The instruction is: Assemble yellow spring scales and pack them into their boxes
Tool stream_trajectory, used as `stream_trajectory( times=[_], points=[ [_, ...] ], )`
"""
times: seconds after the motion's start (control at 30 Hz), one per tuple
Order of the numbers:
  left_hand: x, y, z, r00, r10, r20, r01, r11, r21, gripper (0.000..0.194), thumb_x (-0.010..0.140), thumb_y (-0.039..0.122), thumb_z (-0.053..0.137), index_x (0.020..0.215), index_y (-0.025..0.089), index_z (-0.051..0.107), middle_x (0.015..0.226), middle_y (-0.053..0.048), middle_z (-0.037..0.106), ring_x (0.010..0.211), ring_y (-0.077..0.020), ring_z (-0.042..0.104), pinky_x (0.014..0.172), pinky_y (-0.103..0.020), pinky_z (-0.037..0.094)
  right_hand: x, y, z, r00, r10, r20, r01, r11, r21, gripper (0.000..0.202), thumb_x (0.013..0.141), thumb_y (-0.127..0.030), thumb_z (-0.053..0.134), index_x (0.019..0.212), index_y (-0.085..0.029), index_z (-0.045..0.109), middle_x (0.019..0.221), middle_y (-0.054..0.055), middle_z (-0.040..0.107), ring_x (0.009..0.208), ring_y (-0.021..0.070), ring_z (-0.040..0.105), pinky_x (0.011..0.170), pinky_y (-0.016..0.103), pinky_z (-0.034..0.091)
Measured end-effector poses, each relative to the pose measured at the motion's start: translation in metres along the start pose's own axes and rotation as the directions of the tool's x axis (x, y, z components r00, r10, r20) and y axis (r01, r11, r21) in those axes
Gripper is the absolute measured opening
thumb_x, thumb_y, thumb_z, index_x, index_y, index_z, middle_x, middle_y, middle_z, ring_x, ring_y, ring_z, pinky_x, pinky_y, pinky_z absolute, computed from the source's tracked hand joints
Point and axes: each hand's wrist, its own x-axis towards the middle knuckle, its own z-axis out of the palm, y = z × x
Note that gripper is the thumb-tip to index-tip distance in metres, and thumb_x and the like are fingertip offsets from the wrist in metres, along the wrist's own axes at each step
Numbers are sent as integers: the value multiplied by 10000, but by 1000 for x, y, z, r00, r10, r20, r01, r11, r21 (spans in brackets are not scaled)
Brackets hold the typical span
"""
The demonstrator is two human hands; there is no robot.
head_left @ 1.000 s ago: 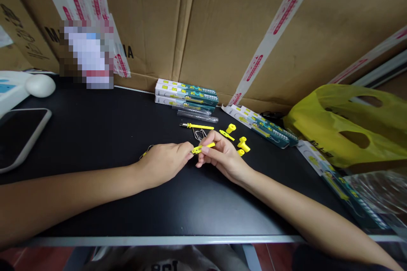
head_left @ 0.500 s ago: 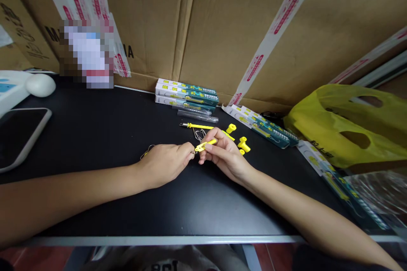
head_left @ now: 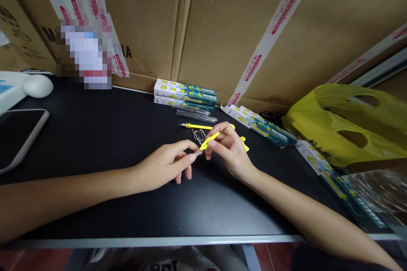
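Observation:
My right hand (head_left: 233,152) pinches a slim yellow plastic piece (head_left: 210,140) between thumb and fingers, its lower end pointing left. At that end, the thumb and forefinger of my left hand (head_left: 168,163) are closed on a small metal part (head_left: 197,153); whether it is joined to the yellow piece I cannot tell. My left hand's other fingers hang loosely below. Just behind the hands lie a yellow rod with a metal tip (head_left: 199,126) and several bent wire hooks (head_left: 199,135). More yellow plastic parts (head_left: 244,144) lie partly hidden behind my right hand.
Clear tubes (head_left: 196,116) lie before stacked spring scale boxes (head_left: 186,95). More boxes (head_left: 259,125) and another long box (head_left: 340,184) stand to the right, near a yellow plastic bag (head_left: 346,127). A phone (head_left: 22,137) is at left. Cardboard (head_left: 152,21) walls the back.
My left hand has gone from a closed fist to a fingertip pinch, and the wire loop beside it no longer shows. My right hand has tilted the yellow piece more upright.

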Motion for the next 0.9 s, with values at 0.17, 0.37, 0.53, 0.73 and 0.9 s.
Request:
stream_trajectory(
  times=[0.17, 0.37, 0.53, 0.73, 0.9],
  points=[
    [7, -3, 4, 967, -174, 184, 243, 843, -480, 233, 917, 425, 445, 913, 192, 424, 712, -27, 675, 499, -130, 637, 477, -219, 472, 0, 0, 3, 1000, -20, -23, 19, 999, -46, 216, 825, -309, 669, 947, -238, 505, 781, -26, 526, 624, 103, 549, 498, 226, 512],
    [10, -3, 4, 978, -174, 113, 207, 785, -584, 231, 894, 394, 512, 924, 167, 485, 669, 6, 618, 485, -102, 604, 467, -208, 494, 2, 4, 1, 1000, -13, -19, 12, 998, -59, 190, 830, -305, 662, 942, -225, 531, 857, -5, 515, 685, 110, 566, 515, 229, 529],
    [11, -5, 3, 990, -134, 44, 134, 792, -595, 309, 914, 457, 474, 990, 163, 531, 560, 47, 544, 402, -65, 505, 395, -155, 435, 1, 7, 1, 1000, 3, 27, -1, 996, -88, 150, 847, -326, 637, 904, -213, 557, 837, 4, 528, 695, 120, 560, 546, 247, 532],
    [11, -6, 3, 990, -132, 56, 139, 798, -586, 281, 906, 435, 508, 1017, 180, 549, 536, 61, 521, 361, -48, 439, 339, -129, 366, 2, 3, 1, 996, -1, 95, 15, 990, -142, 68, 843, -233, 589, 909, -217, 591, 925, 27, 553, 785, 143, 561, 679, 290, 512],
    [10, -5, 2, 988, -153, 26, 138, 790, -598, 335, 911, 438, 499, 1126, 188, 557, 545, 64, 506, 356, -41, 414, 322, -120, 323, 22, -7, -23, 992, -113, 50, 121, 794, -596, 150, 823, -157, 501, 944, -215, 568, 946, 47, 575, 885, 194, 564, 780, 349, 476]
  ],
)
